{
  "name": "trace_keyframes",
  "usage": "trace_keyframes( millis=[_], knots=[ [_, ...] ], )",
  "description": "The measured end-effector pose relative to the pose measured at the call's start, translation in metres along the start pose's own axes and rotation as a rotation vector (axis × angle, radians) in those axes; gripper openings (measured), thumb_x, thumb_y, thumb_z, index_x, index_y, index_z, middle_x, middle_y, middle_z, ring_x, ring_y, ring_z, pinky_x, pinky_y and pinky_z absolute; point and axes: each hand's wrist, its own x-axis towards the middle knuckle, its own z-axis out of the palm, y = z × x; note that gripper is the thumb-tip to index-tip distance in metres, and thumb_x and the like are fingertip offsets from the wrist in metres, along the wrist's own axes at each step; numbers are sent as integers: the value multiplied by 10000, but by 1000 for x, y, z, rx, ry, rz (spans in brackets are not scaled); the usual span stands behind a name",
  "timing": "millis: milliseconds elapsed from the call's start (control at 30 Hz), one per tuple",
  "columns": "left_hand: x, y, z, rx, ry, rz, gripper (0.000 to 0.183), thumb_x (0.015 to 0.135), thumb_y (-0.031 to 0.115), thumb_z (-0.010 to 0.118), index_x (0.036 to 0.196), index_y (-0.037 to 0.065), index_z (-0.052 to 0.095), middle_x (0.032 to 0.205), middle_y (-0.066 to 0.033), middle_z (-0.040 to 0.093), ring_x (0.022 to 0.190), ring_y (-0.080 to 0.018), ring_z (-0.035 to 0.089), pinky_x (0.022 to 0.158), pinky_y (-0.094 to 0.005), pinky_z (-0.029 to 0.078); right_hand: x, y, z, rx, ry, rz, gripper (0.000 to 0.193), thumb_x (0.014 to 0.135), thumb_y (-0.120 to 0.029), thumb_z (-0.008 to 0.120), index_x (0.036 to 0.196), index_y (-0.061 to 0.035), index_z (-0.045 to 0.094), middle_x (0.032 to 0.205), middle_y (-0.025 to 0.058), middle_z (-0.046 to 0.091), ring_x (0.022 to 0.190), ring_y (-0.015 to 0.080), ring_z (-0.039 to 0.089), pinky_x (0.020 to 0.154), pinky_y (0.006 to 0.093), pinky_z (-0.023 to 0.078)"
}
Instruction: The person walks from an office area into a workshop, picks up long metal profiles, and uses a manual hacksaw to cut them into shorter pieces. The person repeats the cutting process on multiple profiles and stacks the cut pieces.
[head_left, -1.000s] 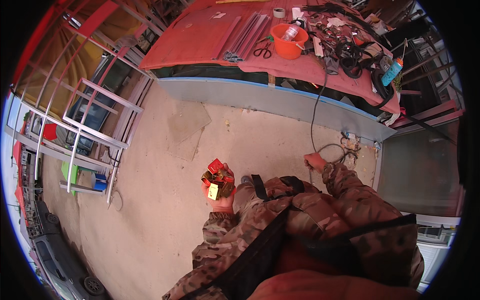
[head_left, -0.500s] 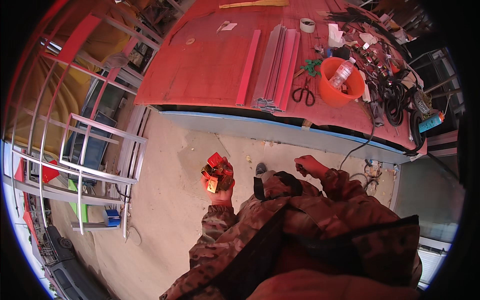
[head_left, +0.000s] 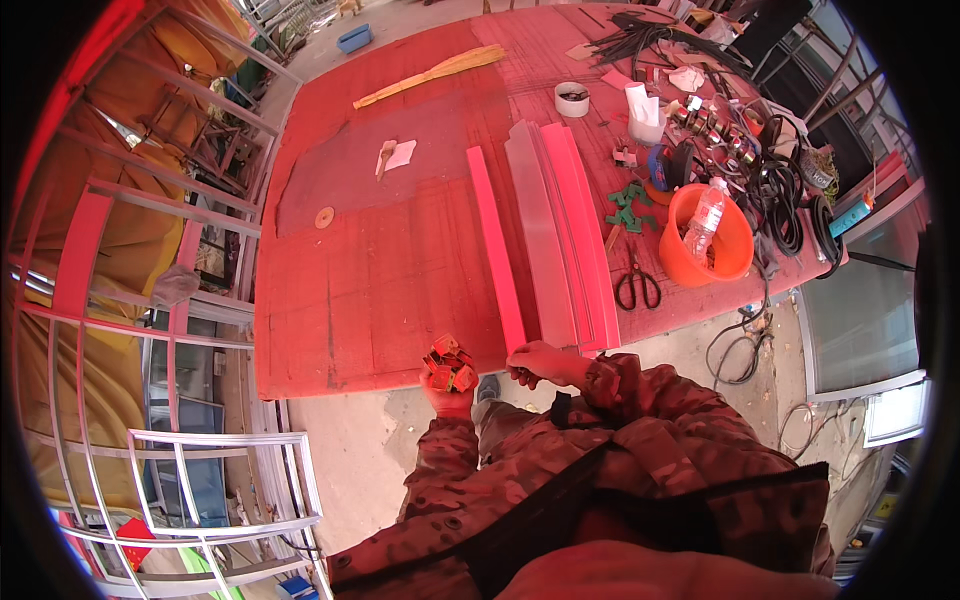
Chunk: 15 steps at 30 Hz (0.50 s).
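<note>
My left hand (head_left: 449, 402) is cupped around a clump of small, blocky red-and-gold pieces (head_left: 452, 364) by the near edge of the red-topped table (head_left: 360, 290). Their exact kind is too small to tell. To the right, my right hand (head_left: 548, 364) has its fingers curled in, close to the near ends of the long metal profiles (head_left: 575, 260). Something small and dark shows at those fingers, but I cannot make out what it is. A narrower single profile strip (head_left: 493, 240) lies just left of the bundle.
Black-handled scissors (head_left: 637, 287) lie right of the profiles, beside an orange bucket (head_left: 680, 255) with a plastic bottle (head_left: 705, 218) in it. Green pieces (head_left: 630, 207), a tape roll (head_left: 572, 100) and black cables (head_left: 783, 205) are farther off. White metal frames (head_left: 215, 437) stand at left.
My view has shifted forward over the table. Both hands are now at its near edge, and my right hand has come closer to my left. The left still holds the red-and-gold pieces.
</note>
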Motion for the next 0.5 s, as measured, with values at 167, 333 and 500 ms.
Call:
trace_keyframes(
  millis=[167, 333, 500],
  knots=[
    [92, 66, 21, 164, -18, -244, 513, 834, 479, 464, 1163, 105, 589, 1138, -115, 626, 999, -335, 603, 795, -447, 505, 57, -38, 26, 306, 230, 43, 222, 908, -246, 554, 901, -30, 605, 805, 69, 615, 702, 186, 608, 599, 338, 519],
    [139, 103, 65, 313, 148, -308, 423, 897, 435, 472, 1185, 136, 557, 1191, -82, 590, 1043, -323, 589, 822, -529, 518, 113, -67, 41, 406, 424, 35, 212, 892, -239, 572, 983, -48, 581, 867, 60, 591, 760, 189, 605, 692, 363, 516],
    [147, 133, 90, 417, 195, -158, 337, 933, 350, 500, 1143, 96, 571, 1099, -69, 605, 955, -259, 596, 831, -420, 492, 141, -77, 46, 334, 609, 27, 214, 853, -204, 589, 1015, -66, 575, 865, 38, 556, 762, 147, 555, 670, 310, 475]
  ],
)
